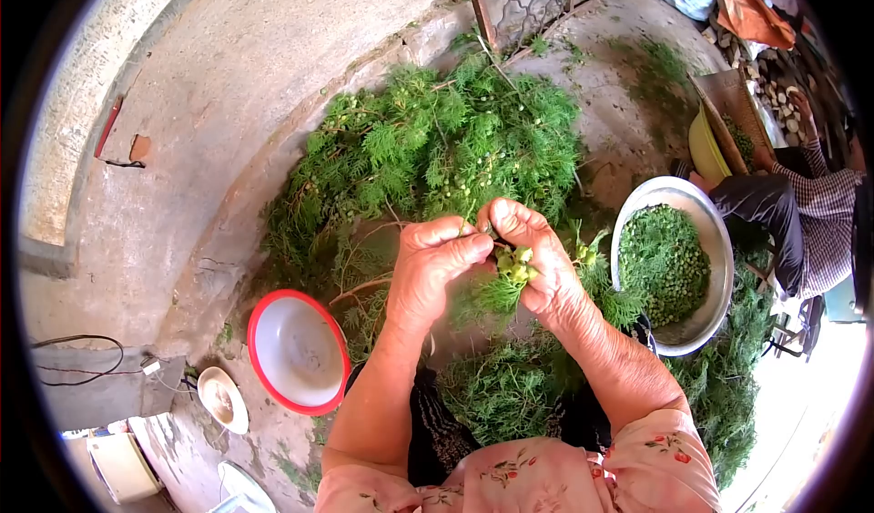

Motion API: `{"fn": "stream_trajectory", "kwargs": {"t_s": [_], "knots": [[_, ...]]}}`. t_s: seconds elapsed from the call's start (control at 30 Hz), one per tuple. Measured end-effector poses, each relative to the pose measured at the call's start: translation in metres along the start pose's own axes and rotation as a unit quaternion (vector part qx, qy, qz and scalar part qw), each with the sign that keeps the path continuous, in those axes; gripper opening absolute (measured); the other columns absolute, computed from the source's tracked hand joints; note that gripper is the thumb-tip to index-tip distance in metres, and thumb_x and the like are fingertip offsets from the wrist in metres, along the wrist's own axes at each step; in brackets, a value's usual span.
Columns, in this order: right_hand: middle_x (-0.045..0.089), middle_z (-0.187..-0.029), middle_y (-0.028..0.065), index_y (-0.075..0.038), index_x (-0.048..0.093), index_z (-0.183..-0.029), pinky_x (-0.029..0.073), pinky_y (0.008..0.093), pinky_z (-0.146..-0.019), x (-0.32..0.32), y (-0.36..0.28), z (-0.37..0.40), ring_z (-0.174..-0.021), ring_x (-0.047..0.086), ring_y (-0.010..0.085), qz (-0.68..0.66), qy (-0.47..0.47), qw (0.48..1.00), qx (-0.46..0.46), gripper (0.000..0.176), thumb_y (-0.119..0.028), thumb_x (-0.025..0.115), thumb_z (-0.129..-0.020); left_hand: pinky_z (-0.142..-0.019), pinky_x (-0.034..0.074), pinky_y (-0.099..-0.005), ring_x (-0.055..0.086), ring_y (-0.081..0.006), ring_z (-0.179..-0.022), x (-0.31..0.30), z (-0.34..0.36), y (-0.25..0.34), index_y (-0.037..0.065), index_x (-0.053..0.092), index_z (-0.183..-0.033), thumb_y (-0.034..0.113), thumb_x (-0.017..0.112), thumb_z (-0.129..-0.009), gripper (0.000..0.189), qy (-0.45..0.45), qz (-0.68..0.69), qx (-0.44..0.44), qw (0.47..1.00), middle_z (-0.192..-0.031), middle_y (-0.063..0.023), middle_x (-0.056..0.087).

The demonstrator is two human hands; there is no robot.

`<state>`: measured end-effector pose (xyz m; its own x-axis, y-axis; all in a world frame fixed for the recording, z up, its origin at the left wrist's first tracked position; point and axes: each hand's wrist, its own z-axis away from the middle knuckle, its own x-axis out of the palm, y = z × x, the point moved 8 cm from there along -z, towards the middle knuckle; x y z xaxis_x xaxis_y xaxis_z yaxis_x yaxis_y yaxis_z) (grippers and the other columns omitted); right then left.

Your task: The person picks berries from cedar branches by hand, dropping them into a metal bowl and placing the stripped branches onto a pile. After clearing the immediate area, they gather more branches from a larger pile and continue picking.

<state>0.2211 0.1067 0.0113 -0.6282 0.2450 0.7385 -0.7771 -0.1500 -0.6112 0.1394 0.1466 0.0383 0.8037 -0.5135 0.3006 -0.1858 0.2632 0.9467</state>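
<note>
A heap of leafy green branches [428,144] spreads out ahead. A metal basin [720,256] holding small green pieces [666,265] stands at right, larger than the red-rimmed basin [293,345] at left. Between the 2 basins, the right hand [539,260] grips a sprig of green cones [515,265]; the left hand [430,265] closes its fingertips against it, what they pinch unclear.

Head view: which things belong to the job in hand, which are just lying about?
Likely in the job:
green sprig, between left hand and right hand
heap of green branches
metal basin, holding green bits

Apparently just lying about:
red-rimmed bowl (perhaps a spare)
small pale bowl
orange bag
</note>
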Motion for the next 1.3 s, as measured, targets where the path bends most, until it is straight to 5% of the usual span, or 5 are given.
{"fn": "stream_trajectory", "kwargs": {"t_s": [0.5, 0.8, 1.03, 1.17, 1.3], "knots": [[0.051, -0.062, -0.003, -0.012, 0.05, -0.069, 0.04, 0.0211, -0.049, -0.009, -0.007, 0.005, -0.054, 0.048, 0.0075, 0.005, 0.07, 0.998, 0.002, 0.036, -0.044, 0.055, -0.084, -0.044, 0.026, -0.0194, 0.035, -0.0046, -0.046, 0.01, 0.0, -0.007, 0.0, 0.057, -0.062, 0.008, 0.061, -0.073, 0.014, 0.023, 0.0, -0.025, 0.999, -0.054, 0.0006, 0.047], [0.051, -0.064, -0.0018, -0.012, 0.05, -0.072, 0.04, 0.0229, -0.051, -0.025, -0.014, 0.003, -0.056, 0.05, 0.009, 0.055, 0.107, 0.993, -0.012, 0.042, -0.053, 0.051, -0.083, -0.042, 0.027, -0.0193, 0.037, -0.0048, -0.044, 0.013, 0.002, -0.013, 0.001, 0.058, -0.063, 0.005, 0.06, -0.073, 0.012, 0.045, 0.033, -0.018, 0.998, -0.056, -0.0008, 0.051], [0.057, -0.073, 0.0033, -0.011, 0.053, -0.079, 0.044, 0.026, -0.054, -0.039, -0.008, 0.003, -0.061, 0.054, 0.0139, 0.039, 0.122, 0.99, 0.061, 0.046, -0.056, 0.05, -0.081, -0.043, 0.031, -0.0196, 0.046, -0.0071, -0.046, 0.012, -0.002, -0.016, 0.001, 0.06, -0.065, 0.008, 0.06, -0.076, 0.014, 0.055, -0.005, -0.012, 0.998, -0.059, -0.0037, 0.058], [0.058, -0.075, 0.0045, -0.008, 0.055, -0.086, 0.047, 0.029, -0.055, -0.034, -0.014, 0.007, -0.062, 0.055, 0.0159, 0.013, 0.103, 0.991, 0.079, 0.044, -0.051, 0.055, -0.081, -0.045, 0.032, -0.0198, 0.046, -0.0071, -0.046, 0.007, -0.002, -0.01, 0.001, 0.061, -0.068, 0.012, 0.06, -0.078, 0.014, 0.072, -0.033, -0.02, 0.997, -0.056, -0.0024, 0.056], [0.059, -0.076, 0.0018, -0.007, 0.058, -0.086, 0.046, 0.0239, -0.054, -0.031, -0.025, 0.001, -0.062, 0.054, 0.0106, 0.033, 0.058, 0.998, -0.017, 0.026, -0.033, 0.06, -0.083, -0.045, 0.03, -0.0189, 0.044, -0.0055, -0.047, 0.009, -0.004, -0.013, 0.001, 0.062, -0.073, 0.012, 0.062, -0.079, 0.012, 0.043, -0.048, -0.048, 0.997, -0.057, -0.0004, 0.055]]}}
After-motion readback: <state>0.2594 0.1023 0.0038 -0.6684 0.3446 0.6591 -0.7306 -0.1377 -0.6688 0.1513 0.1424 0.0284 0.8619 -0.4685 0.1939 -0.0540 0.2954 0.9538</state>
